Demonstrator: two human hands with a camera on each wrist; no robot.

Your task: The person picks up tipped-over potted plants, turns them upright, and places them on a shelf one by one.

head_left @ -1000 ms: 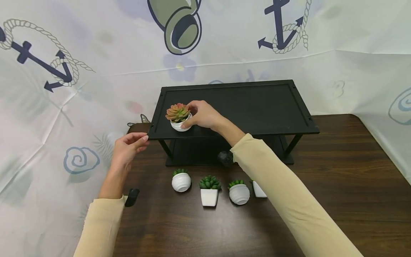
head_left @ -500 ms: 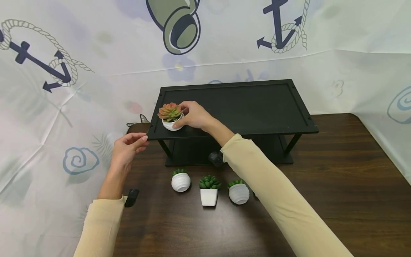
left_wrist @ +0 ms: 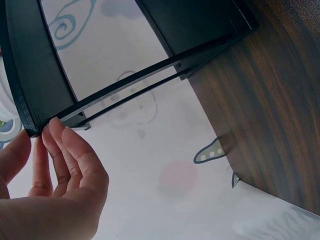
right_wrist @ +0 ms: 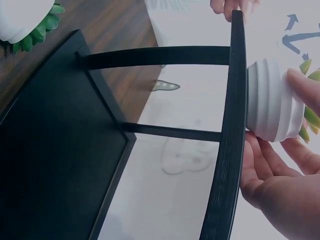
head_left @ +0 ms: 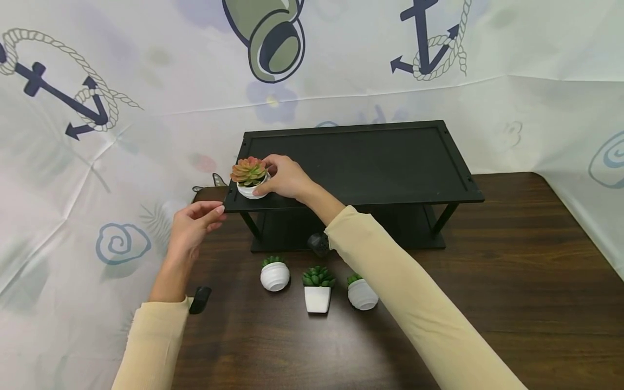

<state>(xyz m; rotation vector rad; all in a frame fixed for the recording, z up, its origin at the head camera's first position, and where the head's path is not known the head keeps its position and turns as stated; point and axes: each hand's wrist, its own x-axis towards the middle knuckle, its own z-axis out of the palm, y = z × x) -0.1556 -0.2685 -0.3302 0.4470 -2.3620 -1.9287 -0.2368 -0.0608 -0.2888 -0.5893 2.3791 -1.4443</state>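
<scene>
A potted succulent (head_left: pixel 249 172) with pink-tipped green leaves and a ribbed white pot sits at the left end of the black shelf's top (head_left: pixel 361 162). My right hand (head_left: pixel 285 177) grips that pot between thumb and fingers from its right side. In the right wrist view the white pot (right_wrist: pixel 272 102) stands right against the top board. My left hand (head_left: pixel 195 222) pinches the front left corner of the shelf. The left wrist view shows the thumb of the left hand (left_wrist: pixel 65 175) on one side of the board and the fingertips on the other.
On the brown table (head_left: pixel 526 271) in front of the shelf stand a round-potted succulent (head_left: pixel 275 276), a square-potted one (head_left: pixel 317 298) and another round one (head_left: pixel 363 294), which my right sleeve (head_left: pixel 404 281) partly covers. A patterned white cloth (head_left: pixel 341 54) hangs behind.
My right hand has moved left along the shelf top with the potted succulent, up to the left end. The left hand stays at the corner. The right sleeve now covers more of the table plants.
</scene>
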